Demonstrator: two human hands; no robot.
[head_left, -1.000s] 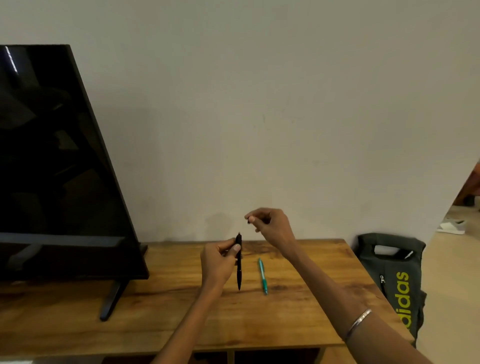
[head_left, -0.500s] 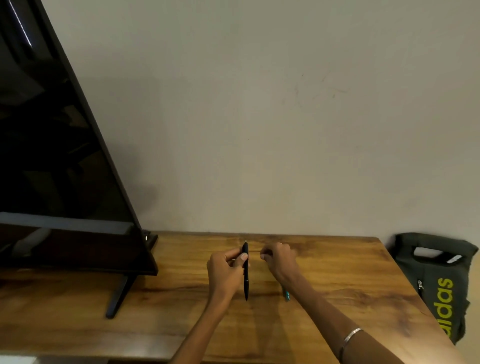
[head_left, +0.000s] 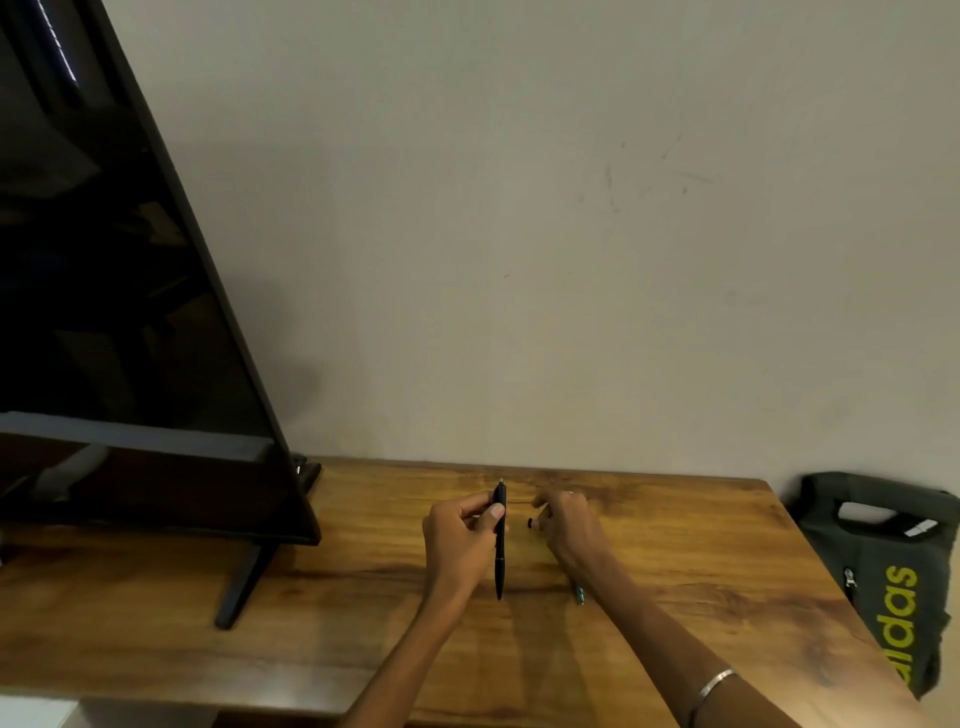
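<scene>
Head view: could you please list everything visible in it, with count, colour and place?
wall: one, beige, behind.
table: one, brown wood, against the wall.
television: one, black, left on the table.
black pen: one, upright, mid-table.
small dark piece: one, just right of the black pen.
teal pen: one, on the table, mostly hidden.
bag: one, dark grey, yellow-green lettering, right of the table.
bracelet: one, silver, forearm.
left hand: grips the black pen.
right hand: pinches the small dark piece.

The left hand grips an upright black pen; the right hand pinches a small dark piece above the table.
</scene>
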